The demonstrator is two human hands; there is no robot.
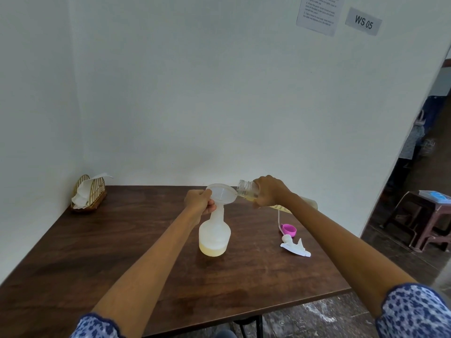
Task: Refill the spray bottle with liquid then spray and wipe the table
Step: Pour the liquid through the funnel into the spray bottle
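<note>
The spray bottle stood upright on the table with a funnel in its neck. The left hand was closed around the neck under the funnel, and the right hand was clamped on a tilted refill bottle, its mouth at the funnel's rim.

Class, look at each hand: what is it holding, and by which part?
The left hand grips the funnel where it meets the spray bottle's neck. The right hand holds the tilted refill bottle around its body, just behind the open mouth.

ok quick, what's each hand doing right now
Left hand: closed on the funnel atop the spray bottle.
Right hand: closed on the tilted refill bottle.
</note>
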